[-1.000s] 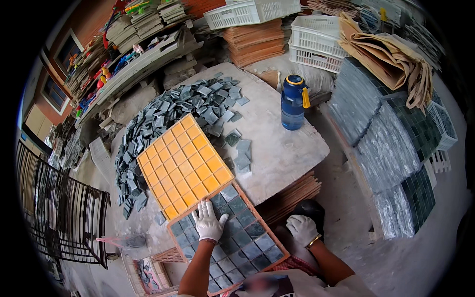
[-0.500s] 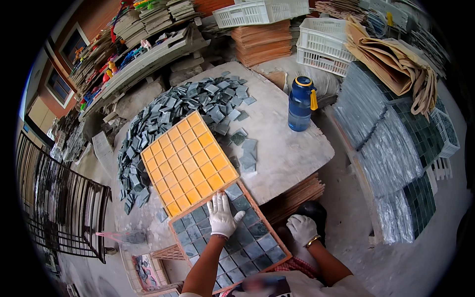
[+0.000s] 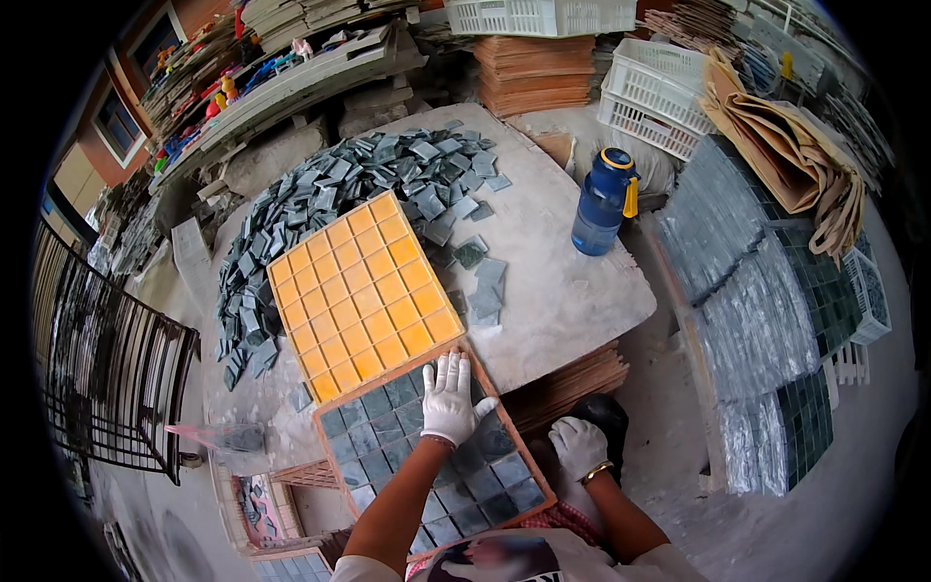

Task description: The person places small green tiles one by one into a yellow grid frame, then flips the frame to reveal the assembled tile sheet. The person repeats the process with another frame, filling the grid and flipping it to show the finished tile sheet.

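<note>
My left hand [image 3: 449, 403], in a white glove, lies flat with its fingers stretched out on the upper part of a shallow square frame of grey-green stone tiles [image 3: 386, 451]. The tiles sit in rows inside the frame's reddish-brown rim. Against the frame's far edge rests a yellow grid tray [image 3: 367, 296], its square compartments bare of tiles. My right hand [image 3: 580, 448], also gloved and with a bracelet at the wrist, rests on my leg beside the table, fingers loosely bent and apart from the tiles. Behind the yellow tray is a heap of loose tiles [image 3: 320, 199].
A blue bottle [image 3: 603, 204] stands on the pale worktable [image 3: 567, 310] at the right. Stacked, wrapped tile sheets [image 3: 756, 320] are beyond it. White crates [image 3: 655, 92] and brown boards [image 3: 535, 73] are at the back. A dark metal rack [image 3: 107, 364] stands at the left.
The whole view has shifted slightly, so the table and trays appear a little farther left. My left hand stays flat on the tiles, and my right hand stays on my leg.
</note>
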A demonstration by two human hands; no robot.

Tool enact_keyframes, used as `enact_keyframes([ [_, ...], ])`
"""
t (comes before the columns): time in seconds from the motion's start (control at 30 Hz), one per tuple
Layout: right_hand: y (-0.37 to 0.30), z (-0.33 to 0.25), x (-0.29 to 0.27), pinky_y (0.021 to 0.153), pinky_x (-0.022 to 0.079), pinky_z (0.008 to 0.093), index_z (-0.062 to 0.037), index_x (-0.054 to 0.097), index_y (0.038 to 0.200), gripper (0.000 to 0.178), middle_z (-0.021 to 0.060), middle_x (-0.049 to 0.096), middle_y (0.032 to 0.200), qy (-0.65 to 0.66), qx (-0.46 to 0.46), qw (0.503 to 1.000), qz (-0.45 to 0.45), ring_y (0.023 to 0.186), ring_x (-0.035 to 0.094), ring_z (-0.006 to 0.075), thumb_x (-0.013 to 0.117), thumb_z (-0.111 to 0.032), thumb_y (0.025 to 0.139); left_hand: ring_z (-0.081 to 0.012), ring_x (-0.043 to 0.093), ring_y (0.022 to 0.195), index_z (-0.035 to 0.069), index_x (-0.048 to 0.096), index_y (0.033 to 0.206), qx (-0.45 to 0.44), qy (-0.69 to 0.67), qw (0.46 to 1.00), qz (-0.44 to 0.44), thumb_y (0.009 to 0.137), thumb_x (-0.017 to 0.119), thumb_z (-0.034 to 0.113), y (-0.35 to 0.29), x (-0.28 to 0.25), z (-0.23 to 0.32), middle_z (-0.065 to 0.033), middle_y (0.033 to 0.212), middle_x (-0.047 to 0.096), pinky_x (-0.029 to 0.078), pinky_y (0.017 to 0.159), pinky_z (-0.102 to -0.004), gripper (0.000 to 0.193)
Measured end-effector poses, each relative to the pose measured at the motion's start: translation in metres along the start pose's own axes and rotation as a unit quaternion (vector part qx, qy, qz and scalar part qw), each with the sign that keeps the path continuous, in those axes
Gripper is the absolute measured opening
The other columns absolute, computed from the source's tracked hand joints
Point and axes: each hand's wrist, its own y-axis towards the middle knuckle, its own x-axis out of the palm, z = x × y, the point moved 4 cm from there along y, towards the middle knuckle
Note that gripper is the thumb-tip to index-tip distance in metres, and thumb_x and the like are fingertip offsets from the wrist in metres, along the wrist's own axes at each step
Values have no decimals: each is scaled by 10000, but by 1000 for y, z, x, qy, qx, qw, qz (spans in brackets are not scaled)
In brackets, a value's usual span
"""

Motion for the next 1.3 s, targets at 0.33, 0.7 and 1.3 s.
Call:
enact_keyframes([
  [0.33,1,-1,-1,692,500,388,-96,653,870,168,56,643,887,6,-13,1000,-9,767,619,260,621,-250,811,-377,281,1344,-94,372,1329,56,-48,997,-10,783,458,668,-64,-7,65,-261,1407,343,172,1093,-517,941],
  [0.7,-1,-2,1,730,494,392,-91,676,873,183,69,659,923,-24,-27,999,-26,795,622,283,611,-251,813,-368,294,1340,-68,370,1344,98,-134,986,-3,801,459,611,-108,-11,97,-247,1404,356,184,1105,-488,874],
  [1.3,2,-6,-14,844,479,384,16,643,923,157,162,649,961,126,13,991,42,913,612,307,582,-99,835,-295,313,1348,2,356,1382,49,-84,995,-25,823,436,599,-162,-27,38,-168,1438,355,163,1100,-514,822],
])
